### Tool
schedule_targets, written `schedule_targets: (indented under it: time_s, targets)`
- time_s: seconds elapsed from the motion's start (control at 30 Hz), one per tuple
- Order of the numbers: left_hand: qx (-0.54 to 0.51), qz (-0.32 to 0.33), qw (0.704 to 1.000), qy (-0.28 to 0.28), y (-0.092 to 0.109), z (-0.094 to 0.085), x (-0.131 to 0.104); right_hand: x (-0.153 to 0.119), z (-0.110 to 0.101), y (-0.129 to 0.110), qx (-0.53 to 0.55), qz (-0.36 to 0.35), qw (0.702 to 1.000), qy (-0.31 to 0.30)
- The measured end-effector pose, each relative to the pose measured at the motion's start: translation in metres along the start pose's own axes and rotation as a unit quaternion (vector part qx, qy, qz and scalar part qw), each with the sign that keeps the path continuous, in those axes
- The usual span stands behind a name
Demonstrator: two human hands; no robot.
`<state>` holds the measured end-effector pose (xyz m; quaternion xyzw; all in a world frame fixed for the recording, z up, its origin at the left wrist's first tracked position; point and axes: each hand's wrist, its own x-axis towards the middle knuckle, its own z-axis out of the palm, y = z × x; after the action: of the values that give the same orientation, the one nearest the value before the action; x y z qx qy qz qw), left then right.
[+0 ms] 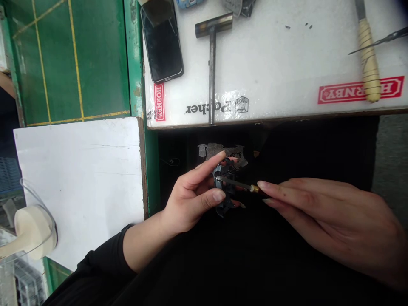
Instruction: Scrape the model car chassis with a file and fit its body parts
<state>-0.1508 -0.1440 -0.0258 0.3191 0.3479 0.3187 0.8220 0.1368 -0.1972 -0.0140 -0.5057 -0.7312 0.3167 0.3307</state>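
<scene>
My left hand pinches a small dark grey and black moulded part between thumb and fingers, above my lap. My right hand is closed round a slim hand tool with a narrow metal blade and a brass collar. Its handle is mostly hidden by my fingers. The blade's tip lies on the grey face of the part, between my left thumb and forefinger. Whether the tip cuts in or only touches, I cannot tell. The part's far side is covered by my fingers.
On the white worktop lie a phone, a metal T-shaped tool, a tool with a wrapped yellowish handle, a thin pointed tool and small dark scraps. A white board and a cream-coloured round object are at left.
</scene>
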Motion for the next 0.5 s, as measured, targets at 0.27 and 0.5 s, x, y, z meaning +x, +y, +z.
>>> schedule_targets:
  time_s: [0.27, 0.5]
  targets:
    - [0.019, -0.002, 1.0, 0.021, 0.0002, 0.0006, -0.0002, -0.0006, 0.0013, -0.0011, 0.006, 0.025, 1.0, 0.003]
    - [0.024, 0.007, 1.0, 0.008, 0.0006, -0.0024, -0.0002, 0.001, 0.0028, -0.0028, 0.019, 0.017, 1.0, 0.002]
